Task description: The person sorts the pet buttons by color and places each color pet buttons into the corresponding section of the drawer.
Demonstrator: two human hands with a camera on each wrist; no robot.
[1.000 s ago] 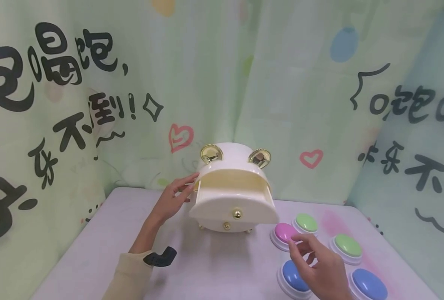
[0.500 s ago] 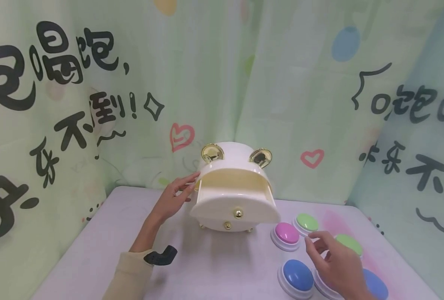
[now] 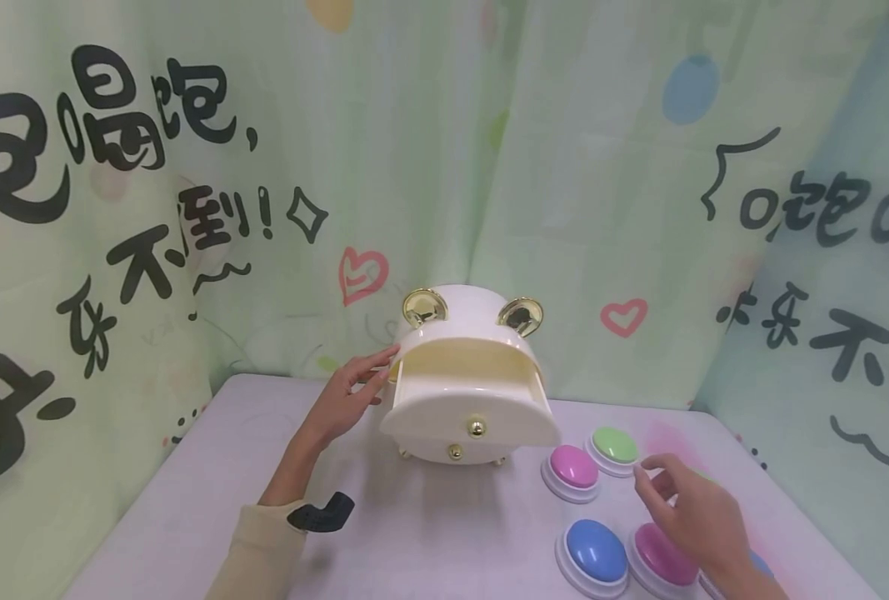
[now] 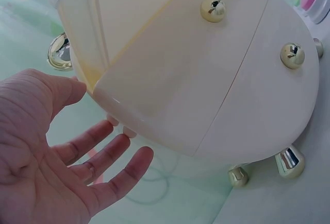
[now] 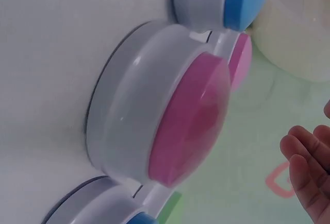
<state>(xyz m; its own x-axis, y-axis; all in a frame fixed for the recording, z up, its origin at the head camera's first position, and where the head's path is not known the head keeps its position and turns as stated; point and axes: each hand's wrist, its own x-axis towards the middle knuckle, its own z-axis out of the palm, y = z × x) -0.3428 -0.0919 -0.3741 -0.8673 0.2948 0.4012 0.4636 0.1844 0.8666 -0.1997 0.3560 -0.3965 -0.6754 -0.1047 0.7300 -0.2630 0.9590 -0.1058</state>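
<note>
A white drawer cabinet (image 3: 465, 310) with gold ear-like discs stands at the back of the table, its upper drawer (image 3: 432, 417) pulled out. That drawer looks bare inside from the head view. My left hand (image 3: 345, 402) rests its fingertips against the cabinet's left side; in the left wrist view the fingers (image 4: 105, 154) are spread at the cabinet's edge. Over the round push buttons at the right hovers my right hand (image 3: 697, 510), fingers loosely bent, holding nothing. Nearest under it is a pink button (image 3: 661, 557). The right wrist view shows this domed pink button (image 5: 193, 121) large.
Further left sit another pink button (image 3: 575, 467), a green button (image 3: 613, 446) and a blue button (image 3: 596, 550). My right hand mostly hides another green one and a second blue button (image 3: 761, 567). A printed curtain (image 3: 586, 208) hangs behind the table (image 3: 264, 417).
My right hand has moved rightward, away from the left pink button, uncovering the nearer pink one. My left hand and the cabinet have stayed where they were.
</note>
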